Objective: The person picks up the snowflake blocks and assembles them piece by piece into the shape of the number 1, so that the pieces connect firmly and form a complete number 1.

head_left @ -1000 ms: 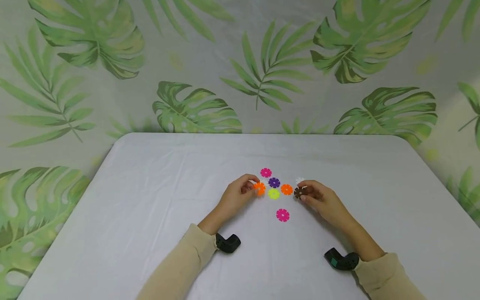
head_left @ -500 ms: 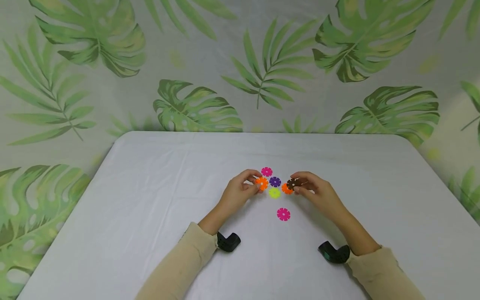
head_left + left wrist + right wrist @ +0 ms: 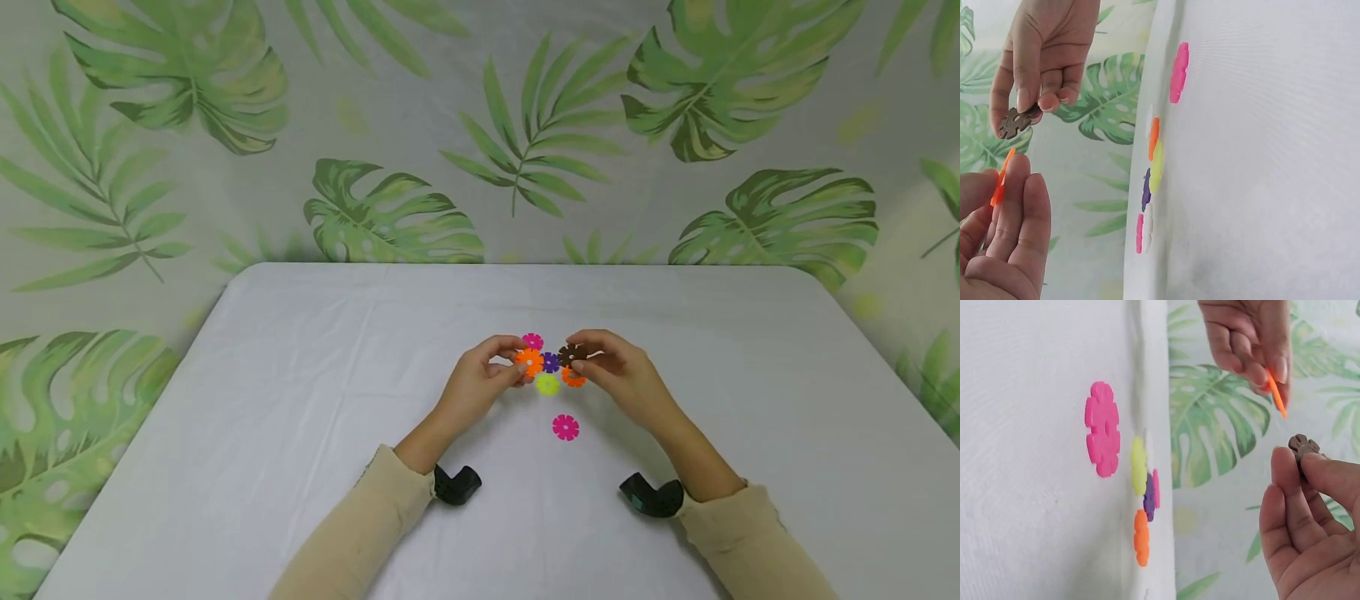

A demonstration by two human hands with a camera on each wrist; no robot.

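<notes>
My left hand [image 3: 480, 375] pinches an orange notched flower disc [image 3: 529, 363] between thumb and fingertips, raised above the table. Opposite it, a brown notched disc [image 3: 572, 357] is held between the thumb and fingers of my right hand [image 3: 626, 364]. A small gap separates the two discs in both wrist views; the orange one [image 3: 1277, 395] is seen nearly edge-on, the brown one [image 3: 1016, 122] tilted. Beneath the hands lie a purple disc [image 3: 551, 362], a yellow-green disc [image 3: 547, 384] and a second orange disc [image 3: 573, 379], partly covered by my right hand.
A pink disc [image 3: 566, 427] lies nearer to me, and another pink disc [image 3: 533, 341] farther back. White discs [image 3: 1149, 228] show among the others in the left wrist view. The white-covered table [image 3: 300, 350] ends at a leaf-patterned backdrop [image 3: 405, 108].
My right hand has lifted the brown disc and moved it left and away from me, towards the orange one. My left hand has raised its orange disc slightly and shifted it right.
</notes>
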